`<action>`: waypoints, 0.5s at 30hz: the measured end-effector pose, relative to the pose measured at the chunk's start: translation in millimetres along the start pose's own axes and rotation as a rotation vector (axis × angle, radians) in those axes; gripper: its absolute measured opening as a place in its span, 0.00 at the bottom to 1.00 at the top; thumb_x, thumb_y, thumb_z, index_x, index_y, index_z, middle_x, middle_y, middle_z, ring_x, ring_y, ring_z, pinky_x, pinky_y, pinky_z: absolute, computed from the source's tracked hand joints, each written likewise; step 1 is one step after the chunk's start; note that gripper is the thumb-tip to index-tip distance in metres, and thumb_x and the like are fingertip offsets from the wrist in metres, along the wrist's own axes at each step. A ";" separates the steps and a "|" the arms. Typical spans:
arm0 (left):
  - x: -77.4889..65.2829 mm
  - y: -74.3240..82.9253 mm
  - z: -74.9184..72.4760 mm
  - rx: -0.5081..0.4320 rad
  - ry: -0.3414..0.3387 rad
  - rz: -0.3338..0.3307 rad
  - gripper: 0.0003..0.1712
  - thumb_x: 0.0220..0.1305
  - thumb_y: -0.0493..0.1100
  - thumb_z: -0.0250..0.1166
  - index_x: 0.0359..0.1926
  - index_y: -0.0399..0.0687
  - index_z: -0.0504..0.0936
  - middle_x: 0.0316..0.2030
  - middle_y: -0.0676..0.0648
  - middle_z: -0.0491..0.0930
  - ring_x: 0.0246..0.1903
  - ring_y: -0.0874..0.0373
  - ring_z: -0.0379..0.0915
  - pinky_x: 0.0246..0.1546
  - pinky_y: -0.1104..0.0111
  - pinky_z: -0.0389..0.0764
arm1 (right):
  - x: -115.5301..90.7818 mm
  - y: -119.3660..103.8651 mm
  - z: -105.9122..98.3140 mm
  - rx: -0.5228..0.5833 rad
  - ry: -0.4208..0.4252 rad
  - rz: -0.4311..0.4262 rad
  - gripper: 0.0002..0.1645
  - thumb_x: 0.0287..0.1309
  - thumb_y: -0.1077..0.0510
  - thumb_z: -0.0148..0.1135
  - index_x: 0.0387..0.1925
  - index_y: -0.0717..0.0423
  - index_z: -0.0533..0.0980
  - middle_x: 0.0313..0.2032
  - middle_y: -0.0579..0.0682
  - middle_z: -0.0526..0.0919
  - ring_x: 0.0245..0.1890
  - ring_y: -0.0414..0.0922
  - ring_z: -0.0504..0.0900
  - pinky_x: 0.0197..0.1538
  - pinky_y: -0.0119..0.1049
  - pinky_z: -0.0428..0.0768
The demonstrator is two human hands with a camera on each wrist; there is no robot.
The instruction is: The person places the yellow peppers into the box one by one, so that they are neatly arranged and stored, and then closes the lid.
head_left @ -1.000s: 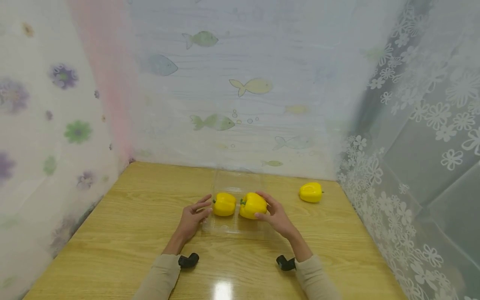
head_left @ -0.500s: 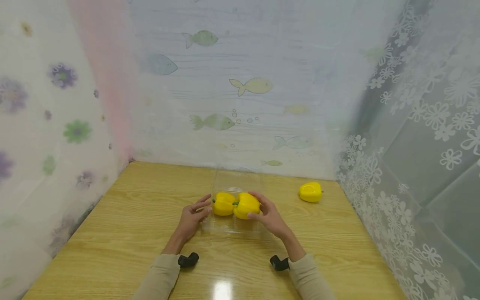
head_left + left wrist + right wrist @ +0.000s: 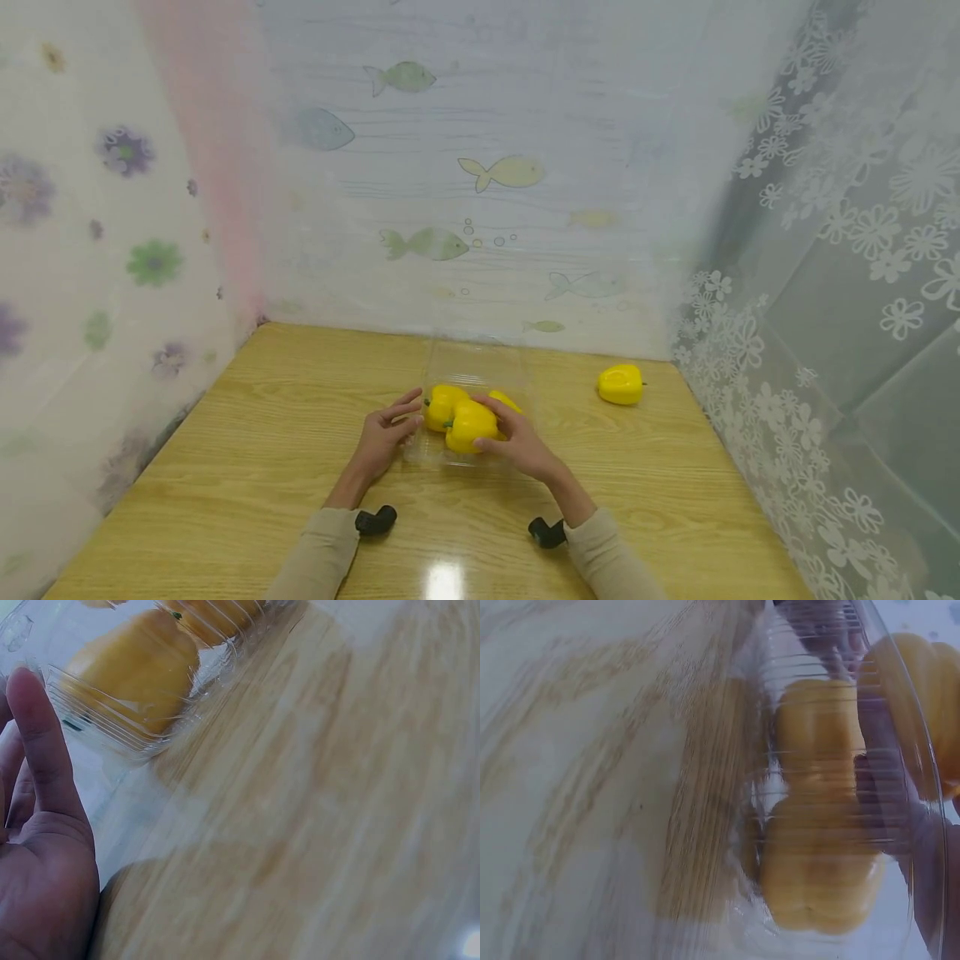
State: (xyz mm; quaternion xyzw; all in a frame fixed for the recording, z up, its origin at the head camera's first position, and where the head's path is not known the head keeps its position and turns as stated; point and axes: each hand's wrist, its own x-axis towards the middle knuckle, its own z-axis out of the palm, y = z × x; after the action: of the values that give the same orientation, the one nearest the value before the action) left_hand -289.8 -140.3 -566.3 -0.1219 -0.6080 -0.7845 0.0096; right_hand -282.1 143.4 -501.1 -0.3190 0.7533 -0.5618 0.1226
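- At lower centre, a clear container (image 3: 429, 452), two yellow peppers (image 3: 442, 403) inside.
- Over it, the right hand (image 3: 519, 446), thumb and fingers curled round another pepper (image 3: 469, 427).
- Just left of the container, the left hand (image 3: 383, 435), fingers loosely straight, gripping nothing.

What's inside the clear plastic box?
Two yellow peppers. In the head view, the right hand and a third pepper it holds partly cover them. What's underneath them is hidden.

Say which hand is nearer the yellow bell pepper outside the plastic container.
The right hand, left of that yellow bell pepper; the left hand is farther left, by the clear plastic container.
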 end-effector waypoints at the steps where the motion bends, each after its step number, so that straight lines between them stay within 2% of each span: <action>1: 0.1 -0.1 0.1 -0.001 -0.001 0.001 0.25 0.68 0.33 0.67 0.61 0.22 0.76 0.75 0.39 0.64 0.38 0.66 0.80 0.26 0.77 0.78 | 0.8 0.0 0.9 -0.007 -0.003 0.000 0.41 0.70 0.55 0.64 0.78 0.52 0.58 0.74 0.56 0.63 0.68 0.56 0.71 0.65 0.43 0.75; 7: 0.1 0.2 0.9 -0.009 -0.013 0.006 0.25 0.68 0.33 0.66 0.62 0.21 0.75 0.75 0.38 0.63 0.42 0.66 0.81 0.26 0.77 0.78 | 8.0 2.4 6.5 -0.028 -0.023 0.008 0.40 0.71 0.54 0.63 0.78 0.50 0.58 0.73 0.55 0.64 0.68 0.55 0.72 0.66 0.46 0.75; 15: 0.6 0.1 0.4 0.013 -0.016 0.009 0.25 0.69 0.34 0.66 0.61 0.22 0.75 0.75 0.38 0.63 0.41 0.67 0.81 0.26 0.77 0.78 | 15.8 1.9 14.6 -0.009 -0.077 0.032 0.39 0.72 0.52 0.62 0.78 0.48 0.58 0.71 0.56 0.67 0.62 0.51 0.76 0.59 0.41 0.80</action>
State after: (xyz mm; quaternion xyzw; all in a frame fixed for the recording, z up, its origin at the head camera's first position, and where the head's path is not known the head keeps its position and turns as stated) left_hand -290.3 -139.9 -566.0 -0.1307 -0.6126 -0.7794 0.0093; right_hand -287.0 122.7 -505.0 -0.3288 0.7556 -0.5438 0.1588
